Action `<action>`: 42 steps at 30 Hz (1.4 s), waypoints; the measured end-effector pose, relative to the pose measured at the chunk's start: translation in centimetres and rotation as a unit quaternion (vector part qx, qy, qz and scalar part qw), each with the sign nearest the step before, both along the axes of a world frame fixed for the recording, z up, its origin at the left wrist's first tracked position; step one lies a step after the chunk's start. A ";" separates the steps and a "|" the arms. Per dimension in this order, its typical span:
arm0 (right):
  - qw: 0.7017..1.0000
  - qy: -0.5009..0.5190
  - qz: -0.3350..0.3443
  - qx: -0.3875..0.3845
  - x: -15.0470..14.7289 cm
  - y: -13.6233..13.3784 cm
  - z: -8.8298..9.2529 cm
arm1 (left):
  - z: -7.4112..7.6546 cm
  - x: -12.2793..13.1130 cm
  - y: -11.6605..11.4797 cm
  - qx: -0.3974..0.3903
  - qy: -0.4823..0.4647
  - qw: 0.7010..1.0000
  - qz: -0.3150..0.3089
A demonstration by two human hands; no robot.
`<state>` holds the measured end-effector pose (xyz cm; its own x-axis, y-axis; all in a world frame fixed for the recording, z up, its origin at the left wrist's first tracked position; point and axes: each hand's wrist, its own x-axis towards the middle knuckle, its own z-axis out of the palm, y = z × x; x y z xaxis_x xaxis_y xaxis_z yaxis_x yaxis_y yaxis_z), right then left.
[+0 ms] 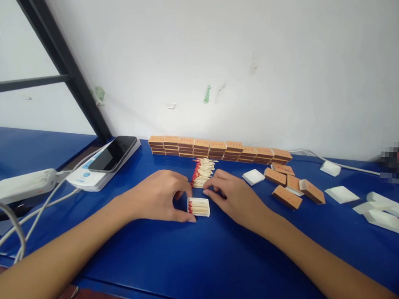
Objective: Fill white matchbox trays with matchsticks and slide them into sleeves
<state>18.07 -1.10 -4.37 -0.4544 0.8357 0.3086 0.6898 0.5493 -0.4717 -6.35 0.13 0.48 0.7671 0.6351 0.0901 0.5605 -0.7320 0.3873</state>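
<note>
My left hand (162,194) curves around a small white matchbox tray (208,211), thumb at its near edge and index finger at its far left corner. A layer of red-headed matches lies in the tray, heads to the left. Just beyond it is a loose pile of matches (205,170), also with their heads mostly left. My right hand (232,193) rests at the near right end of that pile, thumb and index fingertips close together. What is between those fingertips, if anything, is too small to make out.
Stacked matchboxes (201,145) form a row along the wall. Loose orange matchbox sleeves (286,197) and white trays (342,194) lie to the right. At left are a phone (114,154) on a white box, a white power strip (23,185) and cables.
</note>
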 end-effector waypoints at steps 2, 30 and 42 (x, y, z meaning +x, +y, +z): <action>1.000 -0.001 -0.005 -0.001 -0.2 0.2 -0.2 | 0.1 0.0 0.0 0.002 0.000 1.000 0.001; 0.998 -0.050 -0.026 -0.011 0.1 -1.1 1.2 | -0.1 -0.2 0.3 0.005 0.004 1.000 0.006; 1.000 -0.002 0.024 0.004 -0.7 -2.4 1.8 | -0.1 -0.2 0.3 0.014 -0.005 1.000 -0.005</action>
